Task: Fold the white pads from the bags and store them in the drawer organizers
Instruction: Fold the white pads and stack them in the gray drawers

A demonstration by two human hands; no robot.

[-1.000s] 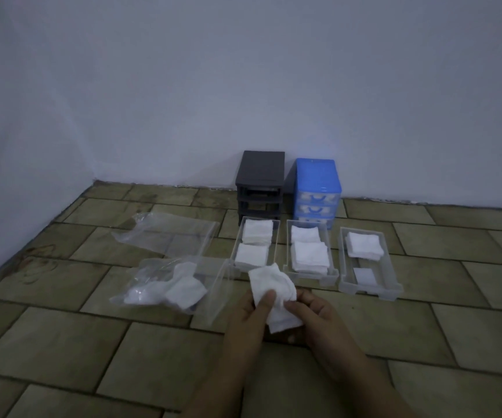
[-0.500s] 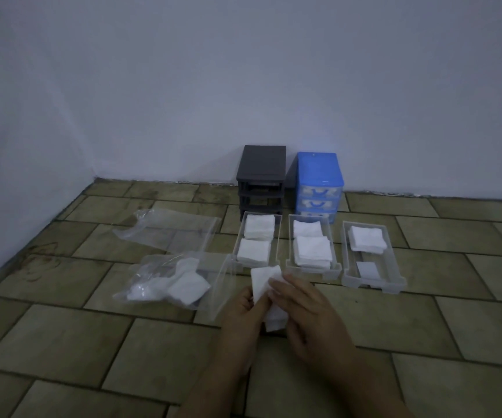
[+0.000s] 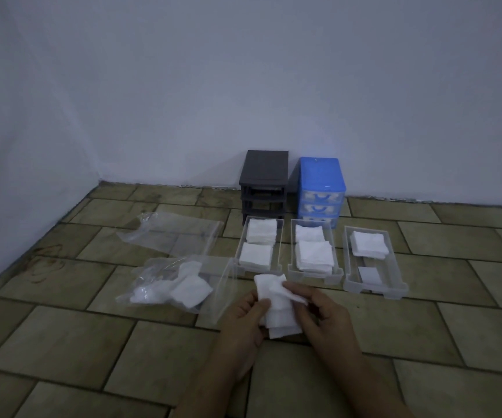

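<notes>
While our left hand [image 3: 248, 315] and right hand [image 3: 323, 319] pinch one white pad [image 3: 276, 306], three clear drawers [image 3: 314, 274] just beyond it, two bags [image 3: 180, 282] left of it, two organizers [image 3: 322, 179] behind.

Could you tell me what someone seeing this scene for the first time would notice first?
Most likely the white pad held low in the middle, with the left hand and right hand both gripping it above the tiled floor. Just beyond lie three clear drawers in a row with folded pads inside, and a clear bag of pads to their left. Against the wall stand a dark organizer and a blue organizer.
</notes>
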